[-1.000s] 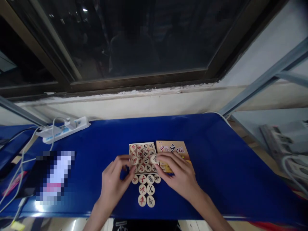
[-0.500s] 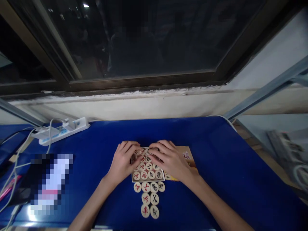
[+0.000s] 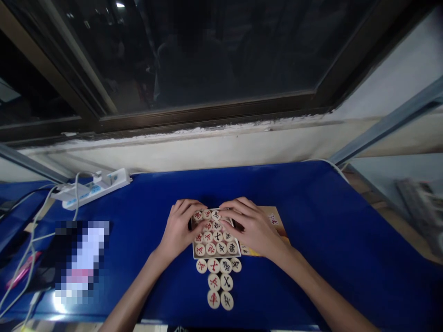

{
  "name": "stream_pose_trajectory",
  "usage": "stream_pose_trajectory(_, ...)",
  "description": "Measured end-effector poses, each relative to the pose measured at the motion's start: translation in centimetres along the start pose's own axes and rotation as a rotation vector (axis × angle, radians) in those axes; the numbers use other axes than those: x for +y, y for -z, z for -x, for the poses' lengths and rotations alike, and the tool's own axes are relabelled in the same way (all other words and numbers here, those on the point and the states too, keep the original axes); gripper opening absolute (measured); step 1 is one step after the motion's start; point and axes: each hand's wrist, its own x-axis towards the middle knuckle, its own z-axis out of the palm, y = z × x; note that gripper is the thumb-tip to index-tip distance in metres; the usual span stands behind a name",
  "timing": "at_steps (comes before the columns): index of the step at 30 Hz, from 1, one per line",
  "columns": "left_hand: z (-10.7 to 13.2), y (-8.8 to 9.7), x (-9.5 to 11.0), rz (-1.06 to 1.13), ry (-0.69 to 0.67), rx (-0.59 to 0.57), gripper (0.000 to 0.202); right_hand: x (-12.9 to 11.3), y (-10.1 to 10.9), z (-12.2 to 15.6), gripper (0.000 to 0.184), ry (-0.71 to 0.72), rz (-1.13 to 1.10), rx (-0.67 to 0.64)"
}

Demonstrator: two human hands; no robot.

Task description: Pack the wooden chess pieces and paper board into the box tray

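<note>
Table, blue, glossy [image 3: 294,198], one: beneath both hands, extending well past them on either side.
Power strip, white [image 3: 121,180], one, cabled: well apart from the left hand, to its left and farther back.
Tray, shallow, pale-rimmed [image 3: 216,257], one: between the two hands.
Cover, printed [image 3: 272,219], one: beside the tray, partly hidden beneath the right hand.
Left hand [image 3: 180,226]: arched over the tray's left side, thumb apart from fingers; whether it grips a piece, cannot tell.
Right hand [image 3: 254,223]: arched over the right side likewise; grip equally unclear.
Round pieces [image 3: 210,249], in rows within the tray: red-marked toward the left hand, black-marked toward the right.
Loose pieces [image 3: 214,281], eight: lying between the forearms, nearer the wearer than either hand; rows of four, two, two.
</note>
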Motion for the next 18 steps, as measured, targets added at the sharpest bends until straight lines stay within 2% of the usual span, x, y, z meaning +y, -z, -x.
stream_pose_trajectory(4,0.01,0.35,-0.39,-0.028,0.007,0.009,0.017,0.51,0.50,0.13,0.014,-0.027,-0.031,0.029)
stream_pose_trajectory(12,-0.07,0.67,-0.17,-0.055,-0.002,0.030,0.019,0.14,0.62,0.17,0.015,-0.027,-0.050,0.017)
stream_pose_trajectory(18,-0.23,0.07,0.29,-0.048,-0.074,-0.023,0.019,-0.21,0.42,0.27,0.021,0.028,-0.017,-0.002)
